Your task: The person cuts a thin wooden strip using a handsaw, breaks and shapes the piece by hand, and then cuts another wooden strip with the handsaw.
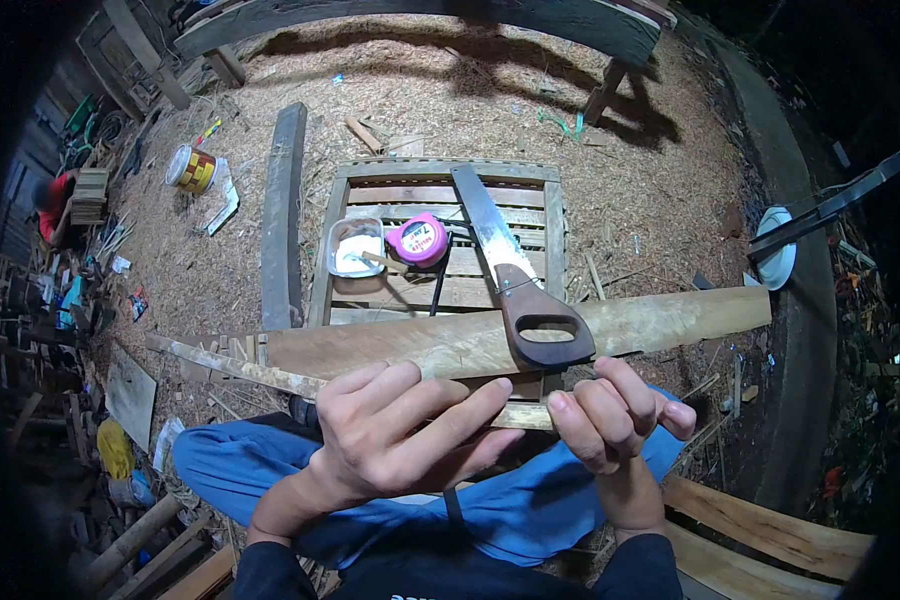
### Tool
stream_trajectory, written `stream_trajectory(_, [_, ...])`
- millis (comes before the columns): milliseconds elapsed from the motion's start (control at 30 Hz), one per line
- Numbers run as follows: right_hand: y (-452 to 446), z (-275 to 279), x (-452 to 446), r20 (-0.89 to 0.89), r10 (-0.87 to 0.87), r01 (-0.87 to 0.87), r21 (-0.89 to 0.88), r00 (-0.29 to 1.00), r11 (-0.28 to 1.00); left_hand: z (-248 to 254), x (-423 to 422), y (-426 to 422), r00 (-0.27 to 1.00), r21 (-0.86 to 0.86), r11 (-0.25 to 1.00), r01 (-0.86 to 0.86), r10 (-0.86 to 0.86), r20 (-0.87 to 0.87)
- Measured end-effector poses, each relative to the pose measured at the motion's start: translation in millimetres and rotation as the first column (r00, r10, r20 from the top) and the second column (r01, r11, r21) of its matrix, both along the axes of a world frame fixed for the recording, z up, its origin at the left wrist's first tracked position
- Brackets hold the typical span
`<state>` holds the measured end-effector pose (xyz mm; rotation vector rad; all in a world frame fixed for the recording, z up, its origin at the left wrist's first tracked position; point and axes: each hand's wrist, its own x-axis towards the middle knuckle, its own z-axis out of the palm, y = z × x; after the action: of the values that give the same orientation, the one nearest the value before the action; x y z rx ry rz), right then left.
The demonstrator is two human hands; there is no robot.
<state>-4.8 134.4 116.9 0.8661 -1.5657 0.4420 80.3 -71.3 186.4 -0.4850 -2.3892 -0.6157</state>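
**Tight two-handed pinch on a skinny wooden strip, saw awfully close**

Left hand closed to a pinch on the wooden strip. Right hand curled up tight just beside, pinching the same strip. Bare bit showing between the two, the rest apparently running out past the left hand.

Biggest worry, just going by looks: bumping the saw, handle lying on the wide board just beyond the right hand. Pretty easy to knock with one careless swing of the strip. Also maybe a snap from too much bending.

Containers: clear tub beyond the left hand, on the slatted surface, with something white inside, can't tell what. Pink tape measure right by it. Patterned bucket much farther out, beyond and left of the left hand, tilted, contents unclear.
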Motion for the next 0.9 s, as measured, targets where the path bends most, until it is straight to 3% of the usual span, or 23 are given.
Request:
stream_trajectory(367, [15.3, 8.2, 11.6, 0.300, -0.118, 0.029, 0.285, 0.947, 0.958, -30.3, -5.6, -12.4, 0.993, 0.039, 0.995, 0.092, -0.089, -0.073])
stream_trajectory(900, [21.6, 2.3, 11.5, 0.304, -0.113, 0.055, 0.193, 0.946, 0.980, -19.0, -3.8, 12.4, 1.000, 0.104, 0.995, 0.004, -0.005, 0.012])
